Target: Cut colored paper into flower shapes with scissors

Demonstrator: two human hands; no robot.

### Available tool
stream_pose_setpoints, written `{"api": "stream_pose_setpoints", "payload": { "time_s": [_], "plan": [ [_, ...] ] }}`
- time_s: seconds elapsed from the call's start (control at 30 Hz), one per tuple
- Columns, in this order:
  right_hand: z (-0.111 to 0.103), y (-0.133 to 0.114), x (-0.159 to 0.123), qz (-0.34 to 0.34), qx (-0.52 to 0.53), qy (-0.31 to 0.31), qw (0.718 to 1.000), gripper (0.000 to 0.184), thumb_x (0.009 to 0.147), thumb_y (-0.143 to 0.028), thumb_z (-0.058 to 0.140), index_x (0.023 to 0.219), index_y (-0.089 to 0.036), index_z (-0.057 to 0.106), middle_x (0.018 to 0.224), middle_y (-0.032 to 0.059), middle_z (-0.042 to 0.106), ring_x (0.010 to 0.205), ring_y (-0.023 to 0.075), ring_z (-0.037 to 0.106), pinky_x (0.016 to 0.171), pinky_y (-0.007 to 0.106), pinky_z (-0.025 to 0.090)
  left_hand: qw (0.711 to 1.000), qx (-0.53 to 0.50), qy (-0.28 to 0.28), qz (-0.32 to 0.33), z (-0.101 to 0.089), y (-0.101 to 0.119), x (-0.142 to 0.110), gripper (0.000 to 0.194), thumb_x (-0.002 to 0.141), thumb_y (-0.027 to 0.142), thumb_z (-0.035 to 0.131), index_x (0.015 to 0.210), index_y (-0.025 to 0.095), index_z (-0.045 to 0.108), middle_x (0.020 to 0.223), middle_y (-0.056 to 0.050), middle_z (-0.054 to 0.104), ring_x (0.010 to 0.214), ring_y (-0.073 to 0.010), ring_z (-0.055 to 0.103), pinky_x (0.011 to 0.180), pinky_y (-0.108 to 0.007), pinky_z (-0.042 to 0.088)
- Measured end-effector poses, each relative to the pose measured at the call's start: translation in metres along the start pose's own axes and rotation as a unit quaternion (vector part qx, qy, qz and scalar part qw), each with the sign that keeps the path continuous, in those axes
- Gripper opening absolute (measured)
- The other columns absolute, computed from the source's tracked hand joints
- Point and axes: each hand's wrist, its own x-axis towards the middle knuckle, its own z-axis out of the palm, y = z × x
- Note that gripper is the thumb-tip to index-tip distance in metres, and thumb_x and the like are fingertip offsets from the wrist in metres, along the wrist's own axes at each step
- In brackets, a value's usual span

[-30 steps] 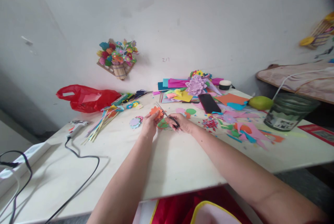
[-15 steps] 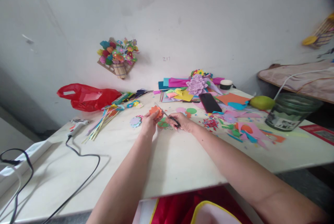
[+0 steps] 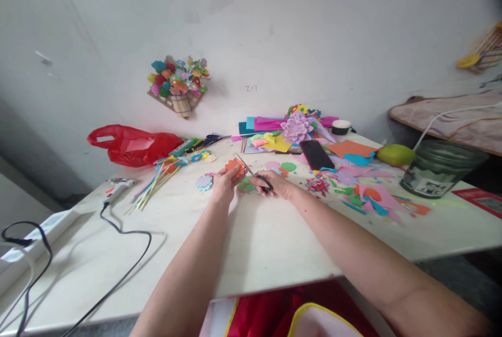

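My left hand (image 3: 225,181) pinches an orange flower cut-out (image 3: 234,167) with a scalloped edge, held above the table. Scissors (image 3: 251,171) with dark handles are in my right hand (image 3: 275,184), the blades pointing up and left at the cut-out's right edge. Under and between the hands lie green scalloped pieces (image 3: 246,186), partly hidden. A stack of pale lilac and blue scalloped cut-outs (image 3: 204,182) lies left of my left hand. Beyond my right hand are a green disc (image 3: 289,166) and pink pieces.
On the left are a glue gun (image 3: 118,190) with its cord, a power strip (image 3: 43,237), thin sticks (image 3: 151,190) and a red plastic bag (image 3: 137,146). To the right lie a phone (image 3: 316,155), coloured scraps (image 3: 378,197), a green fruit-like object (image 3: 396,155) and a glass jar (image 3: 439,172).
The scissors' blades have shifted slightly against the orange cut-out, which now shows more of its face. Both hands keep nearly the same place; the whole view has moved a little.
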Motion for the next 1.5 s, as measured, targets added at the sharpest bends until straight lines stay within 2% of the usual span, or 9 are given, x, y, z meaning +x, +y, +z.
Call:
{"api": "stream_pose_setpoints", "payload": {
  "time_s": [0.47,0.7,1.23,1.5],
  "plan": [
    [0.001,-0.004,-0.002,0.004,-0.017,0.007,1.0,0.038,0.076,-0.052,0.059,0.067,-0.017,0.048,0.048,-0.0058,0.05,0.033,0.0034,0.037,0.03,0.017,0.019,1.0,-0.001,-0.015,0.019,0.001,-0.005,0.0,0.028,0.053,0.023,0.081,0.076,0.012,0.068,0.07,-0.005,0.07,0.066,-0.0176,0.068,0.067,-0.029,0.054],
    [-0.001,0.007,0.005,-0.021,-0.005,0.009,1.0,0.04,0.075,-0.054,0.06,0.068,-0.016,0.049,0.052,-0.0046,0.051,0.035,0.0046,0.043,0.029,0.016,0.022,1.0,-0.006,-0.013,0.016,0.002,-0.004,-0.001,0.027,0.054,0.021,0.08,0.077,0.012,0.068,0.073,-0.006,0.071,0.068,-0.0178,0.068,0.07,-0.03,0.054],
    [-0.001,0.015,0.01,-0.023,0.02,0.017,0.999,0.037,0.072,-0.05,0.065,0.069,-0.016,0.05,0.049,-0.0054,0.048,0.035,0.0048,0.041,0.029,0.017,0.018,1.0,-0.009,-0.014,0.013,0.002,-0.004,-0.001,0.025,0.055,0.018,0.079,0.077,0.012,0.069,0.073,-0.007,0.071,0.069,-0.018,0.068,0.071,-0.031,0.054],
    [0.0,0.001,0.001,-0.002,0.003,0.011,1.0,0.038,0.075,-0.052,0.061,0.068,-0.016,0.049,0.051,-0.0049,0.051,0.035,0.0038,0.041,0.029,0.016,0.02,1.0,-0.004,-0.001,0.009,0.003,-0.003,-0.001,0.024,0.055,0.017,0.078,0.076,0.011,0.068,0.072,-0.006,0.07,0.067,-0.0178,0.068,0.07,-0.031,0.054]
  ]
}}
